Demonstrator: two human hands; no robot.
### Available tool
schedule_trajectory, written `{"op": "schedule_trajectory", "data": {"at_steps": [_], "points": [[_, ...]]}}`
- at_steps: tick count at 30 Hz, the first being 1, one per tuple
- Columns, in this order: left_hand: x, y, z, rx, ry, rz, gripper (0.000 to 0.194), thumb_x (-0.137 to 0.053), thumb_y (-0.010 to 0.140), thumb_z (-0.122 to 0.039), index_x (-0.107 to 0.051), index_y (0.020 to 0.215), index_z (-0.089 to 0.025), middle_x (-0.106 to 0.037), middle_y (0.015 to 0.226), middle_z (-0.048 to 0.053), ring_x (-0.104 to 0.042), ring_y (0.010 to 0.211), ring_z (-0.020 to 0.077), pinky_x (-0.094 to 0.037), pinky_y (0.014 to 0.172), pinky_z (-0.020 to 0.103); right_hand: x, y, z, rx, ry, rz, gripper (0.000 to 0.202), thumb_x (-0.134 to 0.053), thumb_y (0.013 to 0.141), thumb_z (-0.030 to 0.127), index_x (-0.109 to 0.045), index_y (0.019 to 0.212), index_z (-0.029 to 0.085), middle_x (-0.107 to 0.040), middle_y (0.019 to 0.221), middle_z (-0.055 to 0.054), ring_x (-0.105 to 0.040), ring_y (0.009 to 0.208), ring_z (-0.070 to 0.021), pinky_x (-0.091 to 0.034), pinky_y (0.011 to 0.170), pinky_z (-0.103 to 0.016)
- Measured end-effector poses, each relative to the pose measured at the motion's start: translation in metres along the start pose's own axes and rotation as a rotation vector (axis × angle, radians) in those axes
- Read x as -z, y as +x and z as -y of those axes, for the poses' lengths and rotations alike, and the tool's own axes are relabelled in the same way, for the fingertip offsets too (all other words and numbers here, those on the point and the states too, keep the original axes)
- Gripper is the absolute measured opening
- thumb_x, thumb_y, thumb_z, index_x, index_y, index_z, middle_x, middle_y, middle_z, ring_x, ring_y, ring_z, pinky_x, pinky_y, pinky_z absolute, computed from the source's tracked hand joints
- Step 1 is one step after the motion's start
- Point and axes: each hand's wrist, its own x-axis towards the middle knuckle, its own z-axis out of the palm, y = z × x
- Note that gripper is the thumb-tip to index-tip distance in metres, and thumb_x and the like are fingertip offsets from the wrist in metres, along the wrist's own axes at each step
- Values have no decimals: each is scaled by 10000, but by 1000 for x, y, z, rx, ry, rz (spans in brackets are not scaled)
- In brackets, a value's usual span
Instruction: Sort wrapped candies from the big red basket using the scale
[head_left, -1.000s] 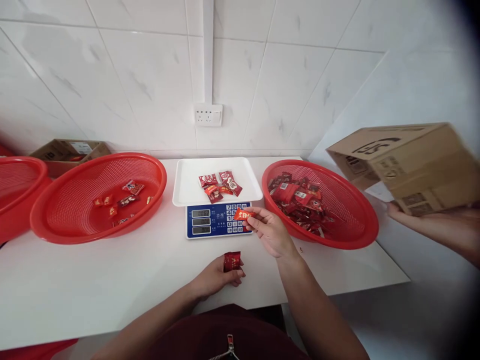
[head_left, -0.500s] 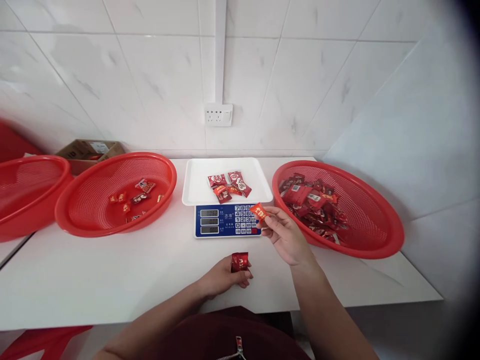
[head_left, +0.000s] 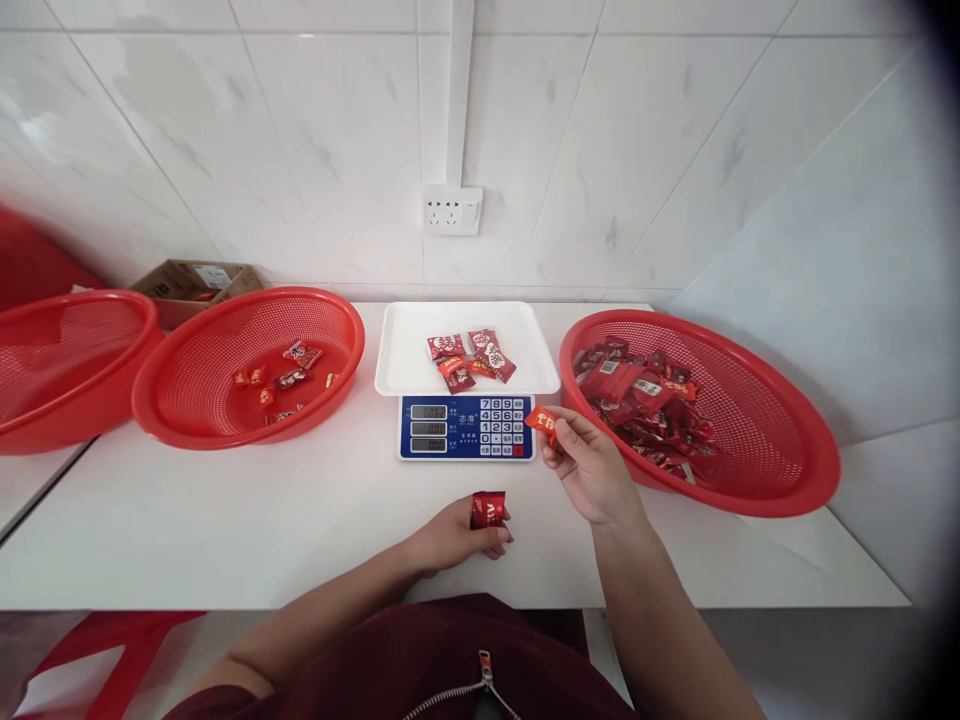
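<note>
A small red candy packet (head_left: 541,420) is pinched between thumb and fingertips of the right hand (head_left: 589,468), just beside the right edge of the scale (head_left: 466,427), while a second dark red packet (head_left: 487,509) is gripped upright in the curled left hand (head_left: 457,534) resting on the white table (head_left: 225,520). Judging by the layout, little has been weighed: a few packets lie on the white weighing tray (head_left: 420,345) and some in the left red basket (head_left: 251,365), whereas the right red basket (head_left: 750,440) is seen to be well filled. The right forearm is raised off the table, palm turned inward.

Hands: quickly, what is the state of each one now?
Left hand: closed on a small dark red foil candy packet.
Right hand: pinching a small orange-red candy wrapper.
</note>
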Motion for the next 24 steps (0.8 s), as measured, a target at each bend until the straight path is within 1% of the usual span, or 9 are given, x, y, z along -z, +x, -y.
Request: {"op": "schedule_trajectory", "data": {"at_steps": [4, 9, 17, 21, 24], "points": [[-1, 0, -1, 13, -8, -10, 475, -747, 614, -403, -539, 936, -124, -612, 798, 49, -576, 676, 138, -459, 686, 320, 1, -2, -2, -3, 1, -3, 271, -722, 650, 424, -669, 844, 243, -591, 626, 17, -476, 502, -87, -375, 459, -235], [-2, -1, -3, 29, 10, -14, 470, -749, 609, -405, -551, 932, -126, -610, 784, 43, -579, 683, 142, -459, 697, 326, -1, -3, -1, 31, -53, -35, 267, -732, 625, 442, -667, 796, 249, -599, 614, 12, -472, 492, -101, -367, 453, -255], [-2, 0, -2, 26, 22, -17, 456, -743, 617, -407, -554, 927, -130, -611, 786, 43, -579, 672, 137, -462, 695, 322, 0, -2, -1, 26, -56, -36, 251, -713, 641, 448, -650, 788, 254, -601, 615, 12, -480, 491, -105, -366, 443, -256], [-2, 0, -1, 25, 23, -5, 407, -724, 651, -334, -535, 946, -128, -612, 806, 48, -579, 678, 133, -464, 698, 321, -1, -1, -1, -33, -1, -46, 233, -714, 648, 428, -639, 764, 240, -590, 603, 15, -492, 498, -95, -371, 441, -229], [-2, -1, 0, -15, 6, -14, 345, -674, 680, -243, -494, 954, -136, -620, 843, 54, -589, 693, 143, -471, 683, 322, 1, -2, -1, -83, 75, -38, 248, -697, 654, 449, -628, 782, 249, -554, 597, 27, -497, 504, -98, -357, 412, -207]]}}
